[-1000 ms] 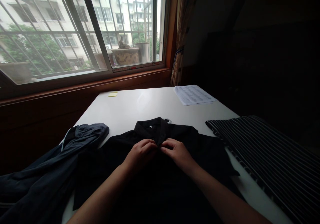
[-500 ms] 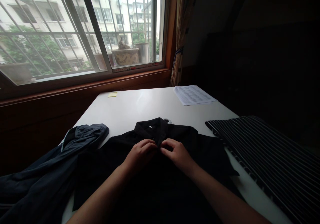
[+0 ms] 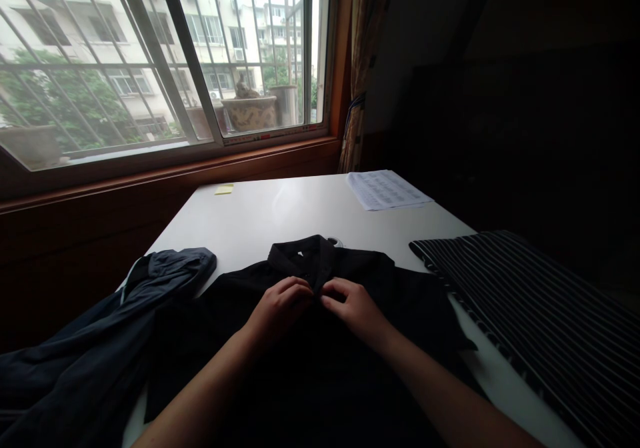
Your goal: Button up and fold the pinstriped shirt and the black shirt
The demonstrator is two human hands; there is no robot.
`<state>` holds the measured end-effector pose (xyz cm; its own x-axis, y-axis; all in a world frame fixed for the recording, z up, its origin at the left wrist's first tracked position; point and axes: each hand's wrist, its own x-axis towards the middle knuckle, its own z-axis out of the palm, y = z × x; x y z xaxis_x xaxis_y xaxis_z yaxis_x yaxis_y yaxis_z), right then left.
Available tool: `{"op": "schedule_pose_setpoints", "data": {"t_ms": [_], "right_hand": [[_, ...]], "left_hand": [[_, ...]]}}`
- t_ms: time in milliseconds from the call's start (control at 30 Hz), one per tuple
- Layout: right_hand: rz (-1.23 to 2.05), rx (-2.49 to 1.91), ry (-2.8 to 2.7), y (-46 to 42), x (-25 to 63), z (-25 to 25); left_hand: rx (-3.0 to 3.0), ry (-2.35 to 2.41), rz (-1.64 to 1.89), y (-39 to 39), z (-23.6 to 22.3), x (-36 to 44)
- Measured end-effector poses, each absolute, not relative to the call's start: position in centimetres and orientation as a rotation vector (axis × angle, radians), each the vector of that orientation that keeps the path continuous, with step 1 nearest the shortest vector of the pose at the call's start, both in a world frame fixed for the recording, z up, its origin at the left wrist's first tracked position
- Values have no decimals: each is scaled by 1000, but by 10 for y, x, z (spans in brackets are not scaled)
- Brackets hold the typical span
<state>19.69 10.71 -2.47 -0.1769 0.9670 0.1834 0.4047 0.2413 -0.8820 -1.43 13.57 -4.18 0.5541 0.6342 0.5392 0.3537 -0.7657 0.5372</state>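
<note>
A black collared shirt (image 3: 360, 268) lies spread face up, its collar pointing to the far side and its short sleeves out to both sides. At the front opening just below the collar, my left hand (image 3: 284, 305) has its fingers bent and closed on the cloth. Facing it from the other side, my right hand (image 3: 356, 307) pinches the opposite edge of the same opening between thumb and fingers. The fingertips of both hands nearly meet there. Dark cloth and shadow hide any button between them.
The shirt rests on a white table (image 3: 280, 211). Crumpled dark blue-grey clothing (image 3: 175, 271) lies at the left, and a black-and-white striped cloth (image 3: 510, 281) at the right. Printed sheets (image 3: 387, 190) and a yellow sticky note (image 3: 224, 189) are near the far edge. A round object (image 3: 335, 242) sits behind the collar.
Both hands stay at the shirt opening with almost no movement. The view has shifted very slightly.
</note>
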Motion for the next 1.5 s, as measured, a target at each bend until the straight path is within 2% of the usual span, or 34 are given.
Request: {"op": "schedule_pose_setpoints", "data": {"t_ms": [467,933,1167,1500], "right_hand": [[968,-1280,-1726,107,195,-29],[1050,-1311,-1691,108,196,-26],[1205,-1350,-1583,109,195,-25],[1209,-1314,-1638,111,197,-23]], "left_hand": [[2483,800,1004,135,-43,-13],[2299,859,1032,136,-45,-13],[2372,834,1025,132,-44,-12],[2452,830,994,131,-47,-11]]}}
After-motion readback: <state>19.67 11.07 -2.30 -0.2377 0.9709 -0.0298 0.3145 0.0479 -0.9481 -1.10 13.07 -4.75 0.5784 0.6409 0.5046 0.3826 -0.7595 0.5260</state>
